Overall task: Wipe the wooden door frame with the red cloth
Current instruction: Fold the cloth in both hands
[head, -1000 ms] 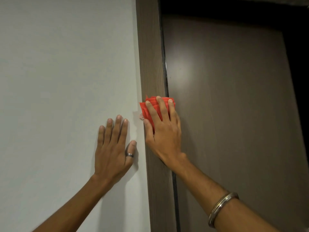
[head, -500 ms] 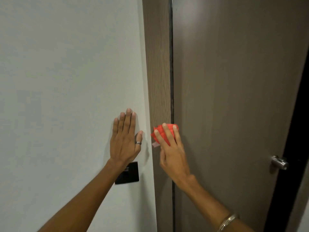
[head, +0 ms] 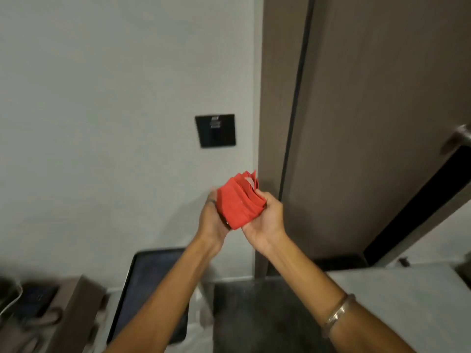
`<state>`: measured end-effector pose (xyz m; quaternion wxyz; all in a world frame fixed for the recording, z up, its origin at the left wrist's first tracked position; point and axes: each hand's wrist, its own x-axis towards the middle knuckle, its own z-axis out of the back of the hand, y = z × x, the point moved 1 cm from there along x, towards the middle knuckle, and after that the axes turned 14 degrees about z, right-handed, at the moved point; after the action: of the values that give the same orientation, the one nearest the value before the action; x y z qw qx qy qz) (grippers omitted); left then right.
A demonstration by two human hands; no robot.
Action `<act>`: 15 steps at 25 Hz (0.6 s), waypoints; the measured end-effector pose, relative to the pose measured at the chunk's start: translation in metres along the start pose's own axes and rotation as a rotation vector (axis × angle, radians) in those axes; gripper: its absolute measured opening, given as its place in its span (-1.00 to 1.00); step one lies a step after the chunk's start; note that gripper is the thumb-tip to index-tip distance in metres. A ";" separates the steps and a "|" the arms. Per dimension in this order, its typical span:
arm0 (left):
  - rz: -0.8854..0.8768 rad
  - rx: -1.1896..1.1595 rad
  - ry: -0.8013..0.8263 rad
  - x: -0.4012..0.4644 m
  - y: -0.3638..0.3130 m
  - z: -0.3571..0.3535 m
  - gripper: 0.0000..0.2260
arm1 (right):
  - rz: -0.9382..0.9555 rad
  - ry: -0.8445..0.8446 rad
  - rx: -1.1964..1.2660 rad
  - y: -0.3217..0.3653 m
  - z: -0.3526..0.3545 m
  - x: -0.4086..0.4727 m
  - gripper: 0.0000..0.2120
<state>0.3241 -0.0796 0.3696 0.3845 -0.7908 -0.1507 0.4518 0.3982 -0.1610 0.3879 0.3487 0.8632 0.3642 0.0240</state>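
The folded red cloth is held between both hands in front of the wall, off the wood. My left hand cups its left side and my right hand grips its right side and bottom. The wooden door frame runs as a brown vertical strip just right of the cloth, with a dark gap between it and the brown door. A metal bangle sits on my right wrist.
A black switch plate is on the white wall left of the frame. A metal door handle shows at the right edge. Below are a dark tray-like panel, a dark mat, and a brown cabinet with cables.
My right hand has taken the cloth off the door frame and lowered it. My left hand has left the wall and joined on the cloth. The view has tipped downward.
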 end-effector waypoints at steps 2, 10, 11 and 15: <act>0.108 0.074 -0.093 0.013 0.019 0.052 -0.67 | -0.078 -0.015 -0.127 -0.050 0.017 -0.005 -0.67; 0.354 0.397 -0.271 0.045 0.113 0.238 -0.39 | -0.520 0.161 -1.081 -0.238 0.101 -0.010 -0.86; 0.382 0.437 -0.298 0.055 0.124 0.258 -0.35 | -0.569 0.136 -1.092 -0.266 0.108 -0.008 -0.83; 0.404 0.340 -0.427 0.096 0.174 0.322 -0.40 | -0.573 0.012 -1.230 -0.356 0.131 0.002 -0.70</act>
<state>0.0903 0.0137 0.0871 0.3732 -0.6169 0.0094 0.6929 0.2203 -0.0616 0.0678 0.7669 0.3770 0.5006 0.1384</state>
